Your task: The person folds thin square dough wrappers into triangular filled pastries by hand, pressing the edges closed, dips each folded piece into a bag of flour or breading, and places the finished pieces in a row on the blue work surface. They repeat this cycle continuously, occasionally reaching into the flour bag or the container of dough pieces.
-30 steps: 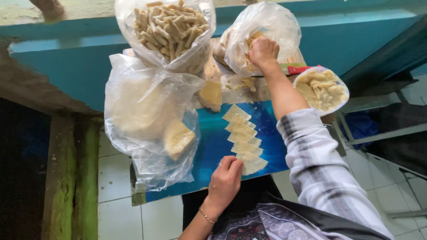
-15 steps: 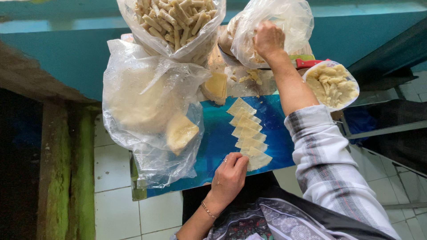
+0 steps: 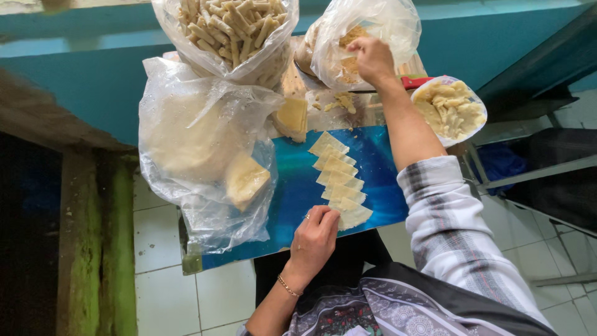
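We are resting our left hand (image 3: 316,236) curled on the blue desk (image 3: 292,180), fingertips touching the nearest pale wrapper in the overlapping row (image 3: 339,180), while our right hand (image 3: 372,59) is reaching into a clear filling bag (image 3: 364,37), its fingers hidden inside.

This looks like a small snack-making kitchen at home. A blue counter (image 3: 292,186) lies under the hands, with pale dough wrappers (image 3: 339,180), and bags of rolled snacks (image 3: 227,28) beyond them.
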### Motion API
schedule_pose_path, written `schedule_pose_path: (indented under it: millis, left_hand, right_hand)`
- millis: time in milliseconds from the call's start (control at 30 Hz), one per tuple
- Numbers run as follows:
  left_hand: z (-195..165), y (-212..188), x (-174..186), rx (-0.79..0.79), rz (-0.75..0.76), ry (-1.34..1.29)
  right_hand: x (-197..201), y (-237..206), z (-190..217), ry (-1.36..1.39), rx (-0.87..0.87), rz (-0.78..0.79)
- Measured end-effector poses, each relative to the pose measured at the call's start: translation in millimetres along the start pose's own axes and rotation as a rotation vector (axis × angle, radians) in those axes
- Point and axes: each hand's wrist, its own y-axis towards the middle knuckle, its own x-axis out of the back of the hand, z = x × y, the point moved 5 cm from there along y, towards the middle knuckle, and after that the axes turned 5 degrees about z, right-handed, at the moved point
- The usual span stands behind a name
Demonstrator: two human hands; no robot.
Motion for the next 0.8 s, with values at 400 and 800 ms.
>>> schedule_pose_path:
  millis: [400, 800]
  left_hand:
    - [-5.5, -2.0, -1.1, -0.023, -0.038, 0.035]
    - [-5.5, -1.0, 0.6, -0.003, -0.042, 0.009]
  right_hand:
    - [39.0, -40.2, -0.8, -0.012, -0.174, -0.205]
    - [29.3, -35.3, 3.7, -0.067, -0.119, -0.274]
